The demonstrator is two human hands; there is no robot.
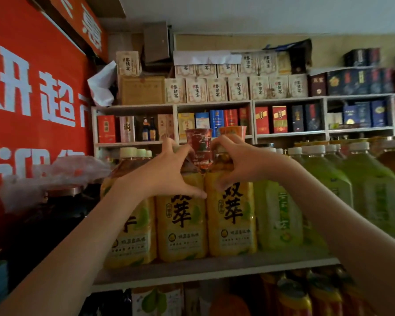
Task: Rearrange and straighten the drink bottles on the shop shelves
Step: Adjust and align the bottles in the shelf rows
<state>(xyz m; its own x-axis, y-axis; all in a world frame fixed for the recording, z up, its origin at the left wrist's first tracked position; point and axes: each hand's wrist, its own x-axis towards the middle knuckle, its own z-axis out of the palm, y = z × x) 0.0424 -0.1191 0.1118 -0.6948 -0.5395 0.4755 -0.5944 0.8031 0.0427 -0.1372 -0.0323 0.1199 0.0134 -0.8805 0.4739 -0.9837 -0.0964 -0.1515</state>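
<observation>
Shelf (pixel 214 272) — grey, packed with bottles (pixel 183 224) — red banner (pixel 32 156) left.

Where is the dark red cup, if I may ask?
Head view, centre: the dark red cup shows above the yellow bottles, between the left hand and right hand.

Two bare forearms, the left forearm (pixel 82 236) and the right forearm (pixel 342 220), slim and smooth; each ends in a bare hand, the left hand (pixel 167 176) and the right hand (pixel 242 165); fingers (pixel 167 144) slender; nails too blurred to tell.
</observation>
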